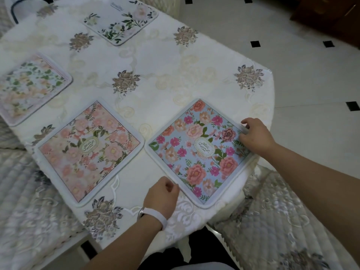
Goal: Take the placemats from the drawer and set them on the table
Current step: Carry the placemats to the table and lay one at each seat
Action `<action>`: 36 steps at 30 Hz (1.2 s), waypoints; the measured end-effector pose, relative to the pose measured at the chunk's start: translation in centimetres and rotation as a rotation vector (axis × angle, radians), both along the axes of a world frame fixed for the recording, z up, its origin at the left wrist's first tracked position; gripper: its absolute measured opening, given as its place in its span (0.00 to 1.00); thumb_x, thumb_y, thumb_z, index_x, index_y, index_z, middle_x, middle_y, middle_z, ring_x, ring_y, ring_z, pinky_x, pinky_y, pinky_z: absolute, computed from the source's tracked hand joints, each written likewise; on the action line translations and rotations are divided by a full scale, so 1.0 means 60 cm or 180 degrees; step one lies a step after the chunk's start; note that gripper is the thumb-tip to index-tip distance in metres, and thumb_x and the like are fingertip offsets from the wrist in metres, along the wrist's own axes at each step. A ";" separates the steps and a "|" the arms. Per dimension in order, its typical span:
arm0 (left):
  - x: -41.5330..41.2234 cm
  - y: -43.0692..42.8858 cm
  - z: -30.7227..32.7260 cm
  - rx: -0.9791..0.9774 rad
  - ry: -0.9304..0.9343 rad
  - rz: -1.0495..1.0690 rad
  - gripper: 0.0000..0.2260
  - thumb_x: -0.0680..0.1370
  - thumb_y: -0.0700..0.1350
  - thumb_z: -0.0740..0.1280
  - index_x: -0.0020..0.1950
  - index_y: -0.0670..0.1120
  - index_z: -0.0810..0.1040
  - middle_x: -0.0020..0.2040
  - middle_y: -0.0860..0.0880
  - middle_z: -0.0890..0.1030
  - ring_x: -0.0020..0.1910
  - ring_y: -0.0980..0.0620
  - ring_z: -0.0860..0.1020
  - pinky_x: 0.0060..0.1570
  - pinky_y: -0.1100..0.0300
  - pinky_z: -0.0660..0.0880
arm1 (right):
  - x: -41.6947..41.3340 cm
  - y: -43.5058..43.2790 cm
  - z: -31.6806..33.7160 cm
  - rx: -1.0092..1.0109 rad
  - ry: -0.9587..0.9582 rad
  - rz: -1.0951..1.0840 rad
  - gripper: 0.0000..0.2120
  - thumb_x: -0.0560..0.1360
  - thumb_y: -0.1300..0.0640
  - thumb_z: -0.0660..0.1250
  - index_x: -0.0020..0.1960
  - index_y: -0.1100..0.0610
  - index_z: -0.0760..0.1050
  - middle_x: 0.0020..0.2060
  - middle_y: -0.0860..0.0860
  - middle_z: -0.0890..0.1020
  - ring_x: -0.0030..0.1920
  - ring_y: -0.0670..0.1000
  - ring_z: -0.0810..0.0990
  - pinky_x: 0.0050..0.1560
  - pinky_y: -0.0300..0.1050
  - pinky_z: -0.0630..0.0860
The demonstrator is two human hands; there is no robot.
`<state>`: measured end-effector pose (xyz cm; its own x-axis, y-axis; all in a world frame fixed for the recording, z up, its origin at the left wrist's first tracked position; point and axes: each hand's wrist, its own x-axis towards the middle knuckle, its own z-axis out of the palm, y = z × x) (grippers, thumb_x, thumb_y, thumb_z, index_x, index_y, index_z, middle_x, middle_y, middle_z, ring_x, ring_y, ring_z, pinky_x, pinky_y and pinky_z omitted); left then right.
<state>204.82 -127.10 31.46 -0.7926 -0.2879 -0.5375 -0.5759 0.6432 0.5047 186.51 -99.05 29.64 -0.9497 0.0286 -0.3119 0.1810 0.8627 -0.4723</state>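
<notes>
Four placemats are seen laid flat on the table (155, 75), which is covered by an embroidered white cloth; a white placemat (120, 20) with green leaves is set at the far side, a pale placemat (29, 88) is set at the left edge, a pink placemat (89, 151) lies at the near left, and the blue placemat (200, 151) lies at the near right, just beside the pink one, with their facing corners almost touching; the task is therefore judged to be nearly done, with only the final squaring of the blue placemat apparently left; no drawer is shown, so it cannot be told whether more placemats are waiting in it; the right hand (255, 135) is placed on the blue placemat's right corner, close to the table's edge; its fingers are curled, and the pale border appears to be pinched between thumb and fingertips; the left hand (161, 193), on whose wrist a white band (155, 213) is worn, is held at the near-left border of the same placemat; its fingers are curled loosely and brought against that border, but whether the rim is actually gripped cannot be told, since the fingertips are hidden beneath the hand; nothing else is held by either hand; quilted chair cushions (282, 221) are seen beside the table.
</notes>
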 end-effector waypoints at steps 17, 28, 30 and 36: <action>-0.230 -0.024 -0.093 -0.1090 0.0941 -0.1617 0.27 0.80 0.49 0.55 0.77 0.44 0.54 0.78 0.45 0.56 0.77 0.45 0.51 0.74 0.48 0.50 | -0.025 -0.240 -0.051 0.0595 0.0531 0.2548 0.24 0.82 0.48 0.49 0.77 0.52 0.58 0.77 0.52 0.59 0.77 0.55 0.54 0.75 0.57 0.50; -0.229 -0.019 -0.122 -0.1632 0.0818 -0.1251 0.29 0.80 0.56 0.47 0.79 0.48 0.46 0.79 0.49 0.47 0.77 0.49 0.45 0.74 0.46 0.45 | -0.059 -0.259 -0.081 0.0721 0.0491 0.2156 0.27 0.81 0.41 0.41 0.79 0.45 0.47 0.79 0.45 0.48 0.78 0.51 0.44 0.76 0.57 0.42; -0.230 -0.018 -0.120 -0.1646 0.0753 -0.1176 0.29 0.80 0.57 0.46 0.79 0.47 0.45 0.79 0.48 0.46 0.77 0.49 0.44 0.74 0.47 0.44 | -0.070 -0.250 -0.083 0.0787 0.0493 0.2029 0.28 0.81 0.41 0.40 0.79 0.46 0.47 0.79 0.46 0.47 0.78 0.52 0.44 0.76 0.57 0.41; -0.215 -0.036 -0.121 -0.1707 0.0603 -0.0827 0.31 0.79 0.61 0.44 0.79 0.48 0.43 0.79 0.48 0.45 0.77 0.49 0.43 0.74 0.47 0.42 | -0.082 -0.209 -0.081 0.0759 0.0420 0.1581 0.29 0.81 0.41 0.41 0.80 0.49 0.45 0.79 0.48 0.46 0.78 0.50 0.42 0.76 0.55 0.40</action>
<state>191.90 -129.24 24.17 -0.9403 -0.2637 -0.2150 -0.2987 0.9424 0.1507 181.59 -111.62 24.76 -0.8975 -0.3766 -0.2293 -0.3213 0.9148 -0.2449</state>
